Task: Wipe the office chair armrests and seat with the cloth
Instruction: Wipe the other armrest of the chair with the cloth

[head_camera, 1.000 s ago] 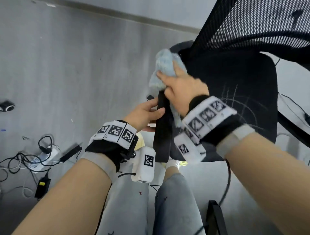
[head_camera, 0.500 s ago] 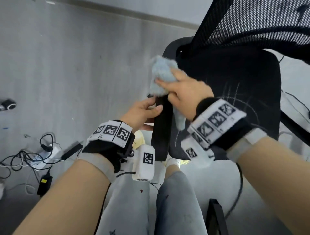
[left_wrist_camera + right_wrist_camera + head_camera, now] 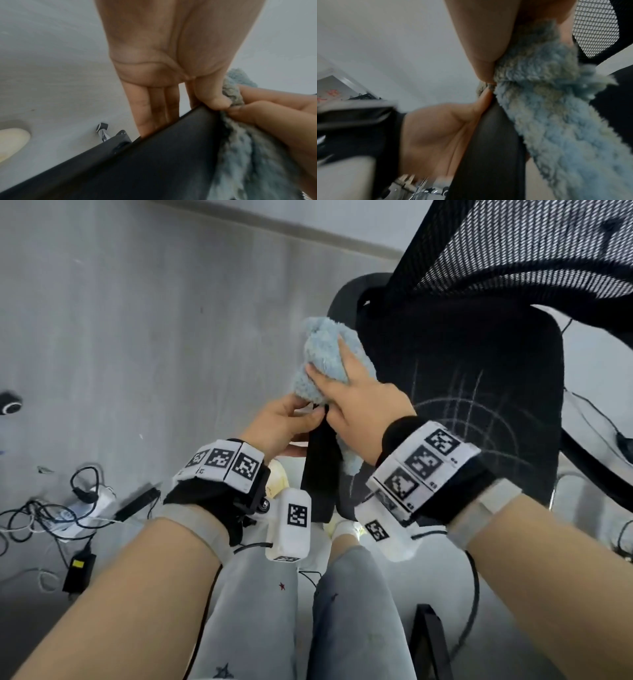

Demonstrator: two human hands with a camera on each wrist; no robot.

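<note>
The black office chair has a mesh back (image 3: 513, 244) and a dark seat (image 3: 479, 392) with pale scratch marks. Its near armrest (image 3: 322, 470) runs away from me in the middle of the head view. My left hand (image 3: 308, 416) grips this armrest (image 3: 154, 162), thumb on the top edge and fingers behind it. My right hand (image 3: 327, 357) holds a fluffy light-blue cloth (image 3: 315, 340) wrapped over the armrest just beyond the left hand. In the right wrist view the cloth (image 3: 547, 108) drapes down the armrest (image 3: 493, 148). The armrest's far part is hidden under the cloth.
Tangled cables and a power strip (image 3: 68, 508) lie on the grey floor at the left, with a black adapter (image 3: 78, 570) nearer me. My legs in grey trousers (image 3: 342, 611) stand below the armrest. A black chair-base leg (image 3: 431, 642) is at lower right. More cables (image 3: 616, 440) lie at the right edge.
The right hand has shifted the cloth slightly on the armrest, and it now stands bunched higher. The left hand has closed up against the cloth's near edge.
</note>
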